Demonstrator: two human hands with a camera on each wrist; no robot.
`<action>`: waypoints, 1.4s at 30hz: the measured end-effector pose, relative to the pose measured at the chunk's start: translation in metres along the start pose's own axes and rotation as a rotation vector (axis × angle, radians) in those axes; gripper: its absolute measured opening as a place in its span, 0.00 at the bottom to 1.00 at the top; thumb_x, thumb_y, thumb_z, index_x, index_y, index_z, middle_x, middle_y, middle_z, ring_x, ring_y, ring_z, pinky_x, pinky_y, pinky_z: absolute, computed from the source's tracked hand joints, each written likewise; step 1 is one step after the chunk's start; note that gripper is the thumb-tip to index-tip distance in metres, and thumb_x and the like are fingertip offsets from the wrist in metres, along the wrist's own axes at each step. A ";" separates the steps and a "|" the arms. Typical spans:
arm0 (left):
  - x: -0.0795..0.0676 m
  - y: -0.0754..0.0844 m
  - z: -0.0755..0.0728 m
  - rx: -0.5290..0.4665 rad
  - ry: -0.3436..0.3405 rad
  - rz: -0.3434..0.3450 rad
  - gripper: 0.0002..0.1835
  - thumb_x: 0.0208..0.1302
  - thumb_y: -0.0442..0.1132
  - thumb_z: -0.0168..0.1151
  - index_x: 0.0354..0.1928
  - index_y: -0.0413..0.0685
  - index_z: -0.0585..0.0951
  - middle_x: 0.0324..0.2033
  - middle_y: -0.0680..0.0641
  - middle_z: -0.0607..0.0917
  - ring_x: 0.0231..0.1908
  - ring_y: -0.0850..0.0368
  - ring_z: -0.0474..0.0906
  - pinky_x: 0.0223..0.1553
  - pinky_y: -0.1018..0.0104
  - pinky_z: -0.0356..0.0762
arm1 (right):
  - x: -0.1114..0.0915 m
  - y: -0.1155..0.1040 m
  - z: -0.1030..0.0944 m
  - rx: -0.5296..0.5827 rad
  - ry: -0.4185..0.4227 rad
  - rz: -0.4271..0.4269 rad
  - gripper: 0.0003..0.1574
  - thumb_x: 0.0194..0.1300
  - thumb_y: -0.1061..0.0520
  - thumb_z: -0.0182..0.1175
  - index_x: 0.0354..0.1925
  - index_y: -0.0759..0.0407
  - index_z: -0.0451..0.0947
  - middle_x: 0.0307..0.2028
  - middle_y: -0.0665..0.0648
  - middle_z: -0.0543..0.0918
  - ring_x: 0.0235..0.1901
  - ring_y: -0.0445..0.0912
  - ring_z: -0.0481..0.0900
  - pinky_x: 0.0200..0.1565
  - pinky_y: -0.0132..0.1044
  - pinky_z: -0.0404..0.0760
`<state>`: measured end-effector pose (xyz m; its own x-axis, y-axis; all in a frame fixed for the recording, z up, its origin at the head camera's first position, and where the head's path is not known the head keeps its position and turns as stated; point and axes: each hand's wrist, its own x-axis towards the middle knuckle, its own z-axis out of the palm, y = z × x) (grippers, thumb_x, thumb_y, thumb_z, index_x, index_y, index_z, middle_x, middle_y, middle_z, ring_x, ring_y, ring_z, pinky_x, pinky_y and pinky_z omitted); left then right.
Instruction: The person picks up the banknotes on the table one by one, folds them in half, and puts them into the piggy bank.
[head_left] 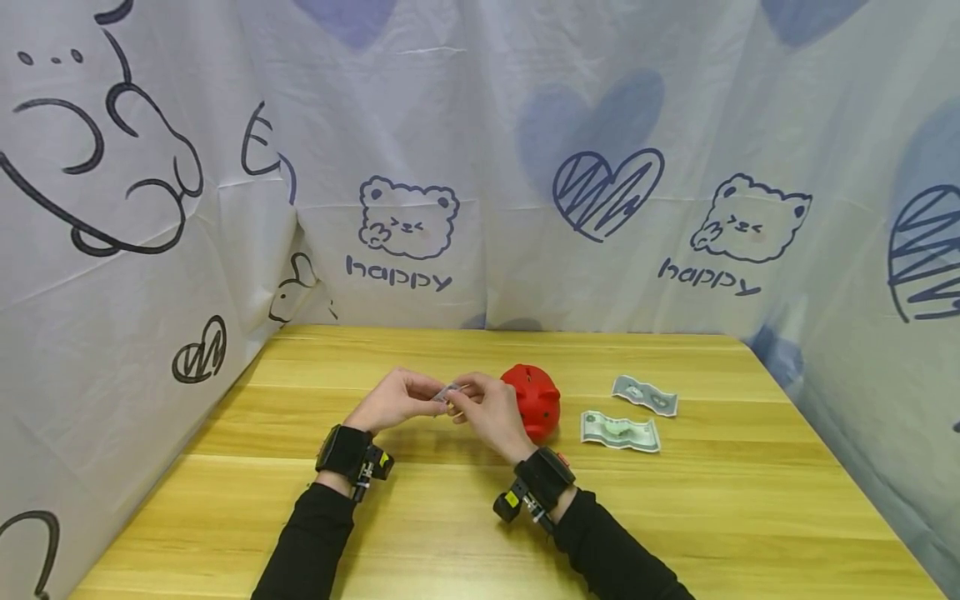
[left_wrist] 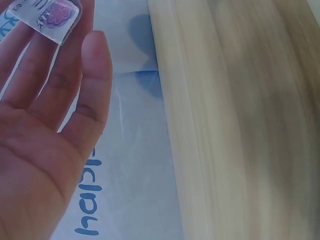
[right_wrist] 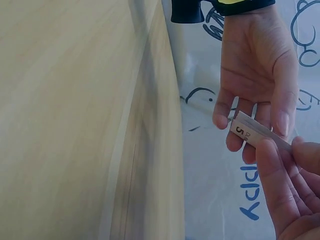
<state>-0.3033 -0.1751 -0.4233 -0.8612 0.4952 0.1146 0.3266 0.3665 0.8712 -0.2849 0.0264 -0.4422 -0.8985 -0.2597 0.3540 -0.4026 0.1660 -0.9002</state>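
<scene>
Near the centre of the head view, left of the red piggy bank (head_left: 534, 398), the right hand (head_left: 491, 412) pinches the folded banknote (right_wrist: 253, 132); the left hand (head_left: 393, 402) supports it with nearly straight fingers. Pressing each crease firmly should keep it compact.

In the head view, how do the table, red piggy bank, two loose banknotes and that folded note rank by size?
1. Table
2. Red piggy bank
3. Front banknote and back banknote: unsure, the front one lies nearer
4. Folded note, partly hidden
</scene>
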 end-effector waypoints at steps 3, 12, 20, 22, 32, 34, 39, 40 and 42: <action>0.001 -0.001 0.000 -0.011 -0.014 -0.003 0.13 0.61 0.40 0.69 0.48 0.49 0.87 0.43 0.46 0.89 0.43 0.54 0.85 0.47 0.59 0.82 | 0.000 0.000 0.000 0.010 0.012 -0.003 0.10 0.66 0.60 0.64 0.46 0.62 0.81 0.34 0.62 0.87 0.32 0.60 0.87 0.33 0.44 0.86; 0.000 0.000 0.001 -0.008 0.012 -0.014 0.14 0.61 0.40 0.70 0.48 0.47 0.87 0.42 0.45 0.89 0.44 0.54 0.85 0.48 0.59 0.81 | -0.001 -0.002 -0.001 0.003 0.054 0.018 0.08 0.66 0.58 0.64 0.43 0.61 0.81 0.33 0.63 0.86 0.29 0.57 0.87 0.34 0.52 0.85; -0.001 0.003 0.001 0.016 0.020 -0.029 0.15 0.63 0.43 0.67 0.48 0.44 0.87 0.44 0.41 0.88 0.43 0.52 0.84 0.48 0.56 0.80 | -0.003 -0.007 -0.001 -0.040 0.072 0.015 0.10 0.68 0.55 0.62 0.42 0.61 0.80 0.32 0.70 0.84 0.24 0.52 0.85 0.32 0.48 0.86; 0.000 -0.002 0.000 0.029 0.023 -0.029 0.14 0.63 0.45 0.67 0.47 0.48 0.88 0.42 0.40 0.88 0.41 0.53 0.83 0.46 0.55 0.80 | -0.001 -0.002 0.000 -0.047 0.075 0.025 0.10 0.68 0.53 0.62 0.42 0.60 0.80 0.31 0.67 0.84 0.23 0.52 0.84 0.31 0.49 0.85; -0.001 -0.001 0.001 0.055 0.014 -0.022 0.14 0.66 0.48 0.64 0.43 0.48 0.89 0.32 0.40 0.87 0.37 0.32 0.76 0.32 0.62 0.72 | -0.002 -0.004 0.000 -0.059 0.064 0.048 0.12 0.70 0.53 0.60 0.46 0.59 0.80 0.30 0.60 0.86 0.21 0.47 0.83 0.29 0.45 0.85; -0.001 -0.001 0.001 0.070 0.012 -0.023 0.14 0.67 0.49 0.63 0.44 0.47 0.89 0.31 0.43 0.88 0.36 0.31 0.76 0.31 0.63 0.71 | -0.002 -0.003 0.000 -0.038 0.059 0.050 0.15 0.70 0.52 0.60 0.47 0.61 0.81 0.32 0.64 0.86 0.22 0.48 0.84 0.31 0.49 0.85; -0.001 -0.003 -0.001 0.083 -0.008 -0.015 0.13 0.69 0.46 0.61 0.47 0.49 0.88 0.35 0.42 0.89 0.38 0.32 0.79 0.34 0.52 0.77 | -0.001 -0.003 -0.001 -0.006 0.032 0.052 0.17 0.70 0.53 0.60 0.50 0.64 0.80 0.36 0.70 0.85 0.28 0.58 0.85 0.33 0.52 0.85; -0.001 -0.003 -0.001 0.083 -0.013 -0.012 0.13 0.69 0.45 0.60 0.48 0.49 0.88 0.36 0.41 0.89 0.38 0.32 0.80 0.35 0.50 0.77 | -0.001 -0.004 -0.001 -0.013 0.030 0.054 0.16 0.70 0.53 0.60 0.49 0.63 0.80 0.36 0.69 0.85 0.28 0.59 0.85 0.33 0.51 0.86; 0.000 -0.004 -0.001 0.081 -0.022 -0.008 0.12 0.70 0.44 0.60 0.48 0.51 0.87 0.37 0.39 0.88 0.39 0.33 0.80 0.36 0.46 0.77 | -0.001 -0.004 -0.001 -0.028 0.021 0.059 0.15 0.70 0.53 0.60 0.49 0.62 0.79 0.36 0.69 0.85 0.29 0.59 0.84 0.32 0.47 0.86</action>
<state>-0.3052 -0.1773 -0.4266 -0.8556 0.5085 0.0962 0.3506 0.4328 0.8305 -0.2830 0.0268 -0.4389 -0.9242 -0.2283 0.3061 -0.3533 0.2073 -0.9122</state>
